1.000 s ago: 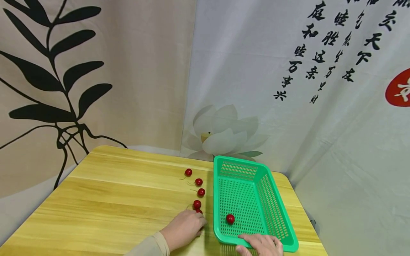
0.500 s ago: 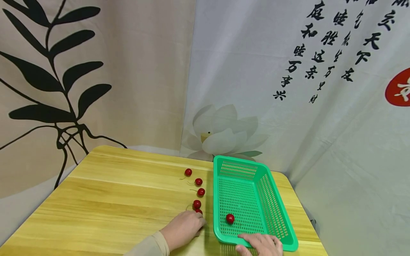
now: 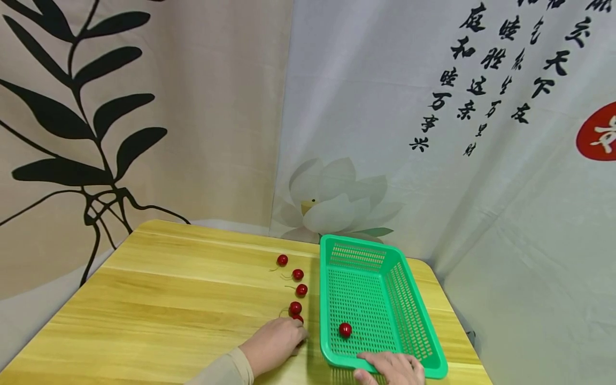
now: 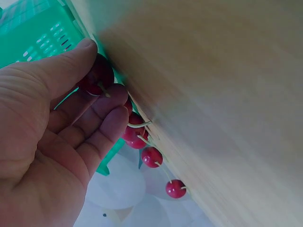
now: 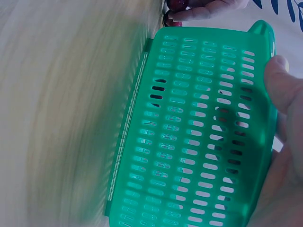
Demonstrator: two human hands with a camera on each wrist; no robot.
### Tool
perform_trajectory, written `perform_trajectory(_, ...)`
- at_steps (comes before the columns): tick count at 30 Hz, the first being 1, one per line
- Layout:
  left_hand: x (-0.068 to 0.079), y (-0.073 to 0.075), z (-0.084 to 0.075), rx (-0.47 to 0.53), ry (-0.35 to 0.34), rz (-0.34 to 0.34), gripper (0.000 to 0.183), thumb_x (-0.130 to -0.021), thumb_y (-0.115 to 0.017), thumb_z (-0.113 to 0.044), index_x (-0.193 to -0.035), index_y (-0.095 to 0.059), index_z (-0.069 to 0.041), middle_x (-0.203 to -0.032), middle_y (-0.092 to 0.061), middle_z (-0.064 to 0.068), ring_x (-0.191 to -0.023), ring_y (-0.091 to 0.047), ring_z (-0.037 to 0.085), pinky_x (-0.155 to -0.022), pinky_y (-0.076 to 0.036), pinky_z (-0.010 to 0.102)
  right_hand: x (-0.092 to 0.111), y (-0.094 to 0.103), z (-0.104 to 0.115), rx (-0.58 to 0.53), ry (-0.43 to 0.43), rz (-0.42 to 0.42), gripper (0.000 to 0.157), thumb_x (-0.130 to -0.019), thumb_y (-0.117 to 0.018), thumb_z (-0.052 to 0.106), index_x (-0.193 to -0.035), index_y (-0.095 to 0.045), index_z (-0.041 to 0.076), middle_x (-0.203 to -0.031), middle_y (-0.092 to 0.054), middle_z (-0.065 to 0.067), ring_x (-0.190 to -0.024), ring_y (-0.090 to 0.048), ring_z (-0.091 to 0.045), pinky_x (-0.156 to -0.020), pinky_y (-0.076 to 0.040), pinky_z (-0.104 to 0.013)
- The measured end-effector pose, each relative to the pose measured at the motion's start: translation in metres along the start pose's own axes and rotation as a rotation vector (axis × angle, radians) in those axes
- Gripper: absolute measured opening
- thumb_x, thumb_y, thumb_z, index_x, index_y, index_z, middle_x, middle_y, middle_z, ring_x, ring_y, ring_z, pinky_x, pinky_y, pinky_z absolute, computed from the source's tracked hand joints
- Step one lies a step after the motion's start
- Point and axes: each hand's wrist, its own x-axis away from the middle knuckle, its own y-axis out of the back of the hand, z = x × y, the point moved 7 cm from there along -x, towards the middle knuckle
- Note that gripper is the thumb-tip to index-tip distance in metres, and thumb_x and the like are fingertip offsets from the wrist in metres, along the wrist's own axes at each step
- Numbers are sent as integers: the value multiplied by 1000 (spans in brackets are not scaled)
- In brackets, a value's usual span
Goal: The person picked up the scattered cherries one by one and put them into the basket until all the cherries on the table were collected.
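My left hand (image 3: pixel 276 342) is low over the table, left of a green plastic basket (image 3: pixel 323 299). In the left wrist view, its thumb and fingers pinch a dark red cherry (image 4: pixel 98 74) with a short stem; the head view hides this cherry behind the hand. Just beyond the fingers, another cherry (image 3: pixel 298 319) is partly covered, beside a cherry (image 3: pixel 295 308) with its stem showing. My right hand (image 3: pixel 395 369) grips the basket's near rim, as the thumb (image 5: pixel 280 82) in the right wrist view also shows. One cherry (image 3: pixel 345 330) lies inside the basket, near its front left.
Farther back on the wooden table (image 3: pixel 192 289), a cherry (image 3: pixel 301 290), a second cherry (image 3: pixel 298 275) and a third cherry (image 3: pixel 282 260) form a loose row left of the basket. A printed curtain (image 3: pixel 231 117) hangs right behind the table's back edge.
Both hands stay almost where they were, and the basket and the loose cherries keep their places. Only a very slight shift of the whole head view shows.
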Motion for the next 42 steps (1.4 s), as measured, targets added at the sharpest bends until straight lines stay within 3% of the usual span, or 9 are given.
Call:
perform_trajectory(11, 2, 8, 0, 35, -7, -24, 15, -88, -87, -19, -100, -78, -18, -92, -70, -11, -81, -63, 2, -79, -59, 21, 0, 0, 0, 2, 13, -7, 12, -97, -70, 60, -105, -76, 54, -99, -66, 37, -101, -68, -10, -98, -33, -48)
perform_trajectory(25, 10, 28, 4, 57, 20, -104, 23, -92, -84, -17, -114, -79, -15, -107, -76, -3, -96, -72, 9, -88, -62, 24, 0, 0, 0, 2, 21, -28, 10, -96, -72, 58, -104, -77, 53, -98, -65, 37, -100, -68, -10, -97, -32, -47)
perform_trajectory(32, 16, 38, 12, 158, 74, -128, 29, -93, -84, -16, -122, -78, -15, -115, -76, -2, -105, -73, 14, -93, -63, 29, 0, -1, 1, 3, 13, -45, 12, -95, -73, 57, -103, -79, 49, -98, -67, 36, -99, -69, -10, -97, -33, -47)
perform_trajectory(37, 22, 52, 19, 210, 111, -190, 36, -93, -83, -14, -128, -76, -16, -124, -74, 1, -110, -74, 19, -96, -64, 35, 1, -1, 1, 2, 13, -50, 12, -95, -74, 57, -103, -78, 50, -98, -66, 37, -99, -69, -10, -97, -33, -46)
perform_trajectory(42, 25, 60, 22, 183, 114, -249, 39, -93, -83, -13, -131, -75, -15, -124, -71, 1, -105, -73, 16, -92, -64, 30, 1, -1, 1, 8, 27, -48, 11, -95, -74, 57, -103, -77, 51, -98, -66, 37, -99, -69, -10, -97, -33, -47)
